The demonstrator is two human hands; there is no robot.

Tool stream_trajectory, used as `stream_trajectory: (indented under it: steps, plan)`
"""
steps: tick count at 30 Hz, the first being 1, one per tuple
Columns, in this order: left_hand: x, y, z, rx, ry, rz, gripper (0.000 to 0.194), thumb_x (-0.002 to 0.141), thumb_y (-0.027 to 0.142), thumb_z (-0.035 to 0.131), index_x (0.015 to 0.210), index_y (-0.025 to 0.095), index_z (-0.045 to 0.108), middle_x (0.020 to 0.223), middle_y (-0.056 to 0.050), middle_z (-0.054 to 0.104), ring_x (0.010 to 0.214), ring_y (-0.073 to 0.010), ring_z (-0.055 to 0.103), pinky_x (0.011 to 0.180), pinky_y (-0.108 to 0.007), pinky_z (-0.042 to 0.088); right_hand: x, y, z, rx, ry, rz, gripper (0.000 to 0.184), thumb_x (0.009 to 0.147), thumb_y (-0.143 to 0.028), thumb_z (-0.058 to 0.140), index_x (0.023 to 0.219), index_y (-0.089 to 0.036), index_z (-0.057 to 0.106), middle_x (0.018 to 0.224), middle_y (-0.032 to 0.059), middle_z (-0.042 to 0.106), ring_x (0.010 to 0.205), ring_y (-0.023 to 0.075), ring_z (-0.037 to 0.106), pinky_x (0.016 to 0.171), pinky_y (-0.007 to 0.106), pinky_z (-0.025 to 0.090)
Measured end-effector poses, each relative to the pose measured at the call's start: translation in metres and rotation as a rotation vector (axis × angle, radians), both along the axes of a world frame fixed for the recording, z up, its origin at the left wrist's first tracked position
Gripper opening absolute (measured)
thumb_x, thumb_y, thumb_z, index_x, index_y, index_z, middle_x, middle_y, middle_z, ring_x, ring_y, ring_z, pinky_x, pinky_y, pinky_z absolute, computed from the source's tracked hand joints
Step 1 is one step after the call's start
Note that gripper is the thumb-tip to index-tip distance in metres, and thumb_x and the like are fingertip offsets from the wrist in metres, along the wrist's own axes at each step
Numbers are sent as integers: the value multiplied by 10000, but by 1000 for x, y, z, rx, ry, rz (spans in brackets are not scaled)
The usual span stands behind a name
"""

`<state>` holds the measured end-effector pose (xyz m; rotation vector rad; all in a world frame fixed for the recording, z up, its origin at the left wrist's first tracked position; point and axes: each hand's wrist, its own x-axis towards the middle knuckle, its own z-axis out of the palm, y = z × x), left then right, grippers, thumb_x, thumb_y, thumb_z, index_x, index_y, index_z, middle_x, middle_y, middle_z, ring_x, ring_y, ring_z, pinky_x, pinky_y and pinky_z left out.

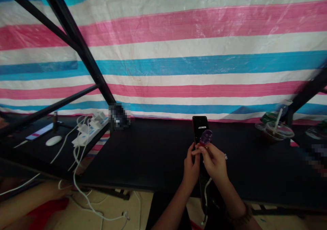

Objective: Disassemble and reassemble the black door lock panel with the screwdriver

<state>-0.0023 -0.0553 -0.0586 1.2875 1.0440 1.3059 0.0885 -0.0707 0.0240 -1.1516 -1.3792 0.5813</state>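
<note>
A black phone (199, 124) with a small white label rises in front of me, at the dark tabletop's (145, 151) far side. My left hand (192, 165) is at the phone's lower left edge, its fingers closed around it. In my right hand (216, 160) a shiny, see-through purple piece with a rounded top (206, 136) is pinched between thumb and fingers. It overlaps the lower part of the phone, and a bit of red shows at its base. I cannot tell its kind, or whether it touches the phone. A pale cable (206, 192) hangs below my right hand.
To the left, a white power strip (85, 134) holds several plugs and cables, near a white mouse (53, 141) and a lit phone (44, 130). A lidded cup with a straw (278, 129) stands right. Black metal bars (89, 60) cross the left side. Another person's arm (30, 201) shows lower left.
</note>
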Motion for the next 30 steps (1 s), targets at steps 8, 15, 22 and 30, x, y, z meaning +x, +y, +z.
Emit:
stream_trajectory:
  steps: [8,15,22,30]
  plan:
    - [-1,-1,-2,-30,15,-12,528,971,482,537,1420,205,527,1212,-140,739,1162,-278,687,1007,-431,531,-4,1,-3,-16,115,1,231,944,-367,621,1120,-218,617,922,50,753,729,200,760,704,319,613]
    - [-2,-6,6,134,112,31,397,1002,412,502,1351,263,621,1345,-102,678,1236,-265,636,1084,-460,483,0,3,-5,-31,158,-154,249,866,-427,732,900,-188,670,751,45,764,639,223,749,673,331,609]
    - [-13,-9,12,294,423,87,382,979,338,530,1339,324,657,1287,-106,706,1159,-312,642,1024,-538,512,13,-8,-15,-65,362,-396,349,846,-508,735,823,-175,634,732,68,767,632,219,750,667,321,601]
    - [-27,-12,25,361,513,-1,403,962,355,565,1359,347,637,1269,-108,712,1111,-328,645,1007,-558,505,68,-18,-69,-175,1004,-436,354,790,-492,766,818,-172,616,775,51,756,706,178,754,691,288,622]
